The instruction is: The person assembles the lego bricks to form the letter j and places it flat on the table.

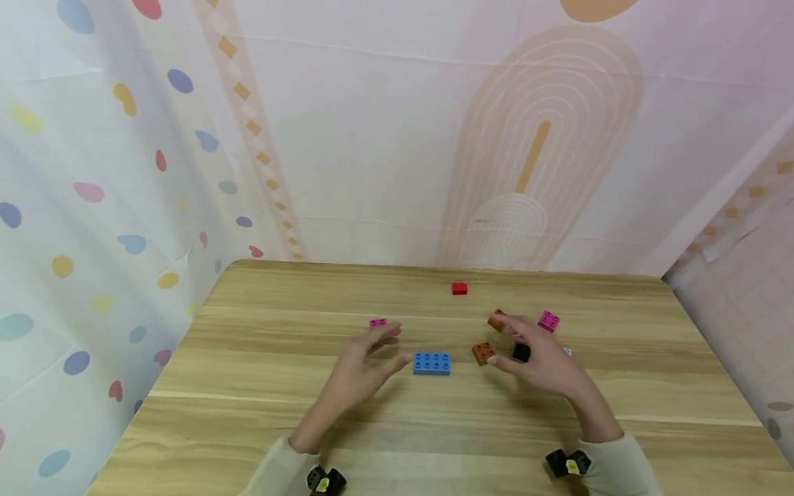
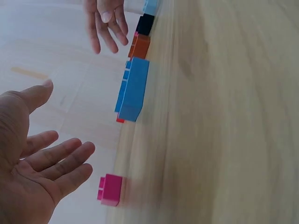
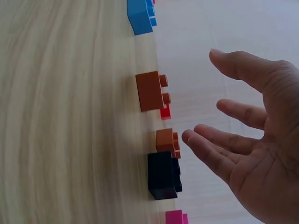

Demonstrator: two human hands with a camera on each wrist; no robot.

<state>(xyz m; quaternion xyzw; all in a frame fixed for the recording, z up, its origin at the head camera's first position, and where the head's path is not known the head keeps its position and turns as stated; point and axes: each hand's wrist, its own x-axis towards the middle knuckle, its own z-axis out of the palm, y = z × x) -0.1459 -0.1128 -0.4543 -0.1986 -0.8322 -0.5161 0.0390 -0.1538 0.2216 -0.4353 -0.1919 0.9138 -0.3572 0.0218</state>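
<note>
Over the wooden table (image 1: 428,430), the left hand (image 1: 360,368) hovers just left of the blue brick (image 1: 431,364) and the right hand (image 1: 548,362) to its right, both with fingers loosely spread and holding nothing. Right of the blue brick lie a brown brick (image 1: 483,353) roughly level with it, a second brown brick (image 1: 496,322) farther back and a black brick (image 1: 522,352); one pink brick (image 1: 378,322) sits behind it to the left, another pink brick (image 1: 548,321) far right, a small red brick (image 1: 459,288) behind it, slightly right.

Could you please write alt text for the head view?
A person's left hand and right hand hover, empty, above a wooden table. A blue brick lies between them, brown bricks and a black brick by the right hand, a red brick beyond.
</note>
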